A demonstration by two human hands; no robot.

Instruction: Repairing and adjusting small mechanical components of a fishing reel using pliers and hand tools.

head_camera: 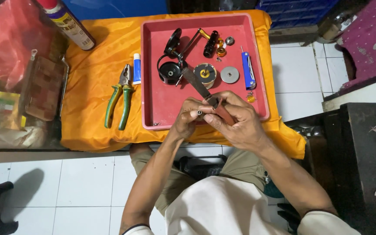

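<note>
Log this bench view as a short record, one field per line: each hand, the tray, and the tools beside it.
surface: orange cloth over a small table
left hand: pinches a small metal part at its fingertips
right hand: grips a flat file by its reddish handle, blade pointing up over the tray
red tray: black reel body, gold-centred spool, silver disc, blue pocket tool, small loose parts
beside tray: green-handled pliers, small blue-and-white tube
far left: spray can

White tiled floor [83, 187], orange-draped table [88, 87]
</note>
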